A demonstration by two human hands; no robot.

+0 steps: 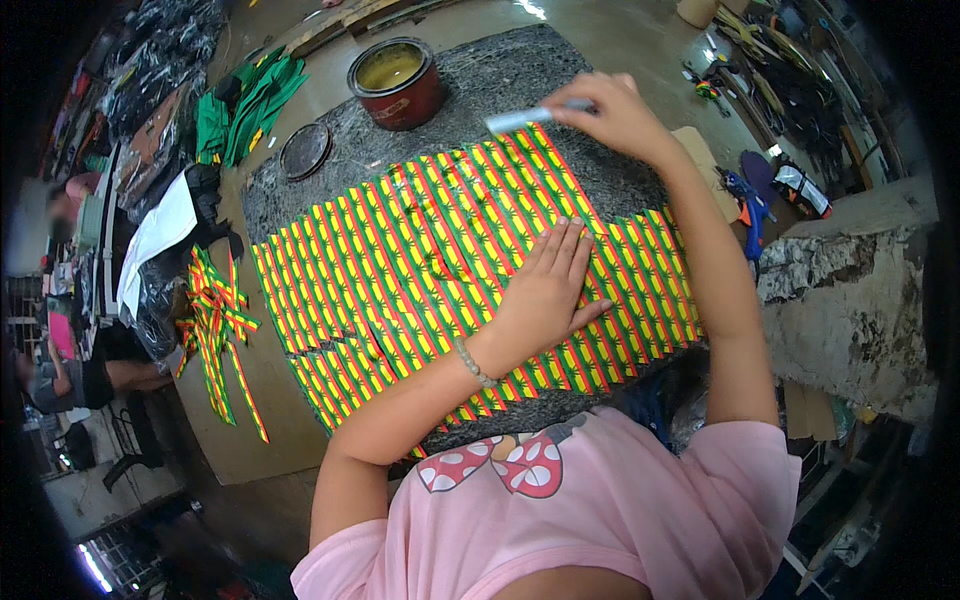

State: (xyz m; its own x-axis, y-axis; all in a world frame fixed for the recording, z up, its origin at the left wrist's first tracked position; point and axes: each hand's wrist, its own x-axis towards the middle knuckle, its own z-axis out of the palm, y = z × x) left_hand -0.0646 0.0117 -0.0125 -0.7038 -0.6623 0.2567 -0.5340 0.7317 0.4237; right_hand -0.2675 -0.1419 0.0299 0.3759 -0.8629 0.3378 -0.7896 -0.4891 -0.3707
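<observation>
Green, yellow and red patterned strips (430, 250) lie side by side in slanting rows on a dark speckled board (500, 70). My left hand (550, 280) rests flat on them right of the middle, fingers stretched out and holding nothing. My right hand (605, 110) is closed round a pale flat tool (518, 120) at the far edge of the strips. Motion blurs this tool, so its exact kind does not show. An open dark red can (405, 105) with yellowish stuff inside stands on the board beyond the strips. Left of the can lies its round dark lid (306, 151).
More patterned strips (215, 330) lie heaped left of the board, with green pieces (260, 100) farther back. A blue glue gun (752, 210) lies at the right, near a rough concrete block (850, 310). Another person (80, 380) is at the far left.
</observation>
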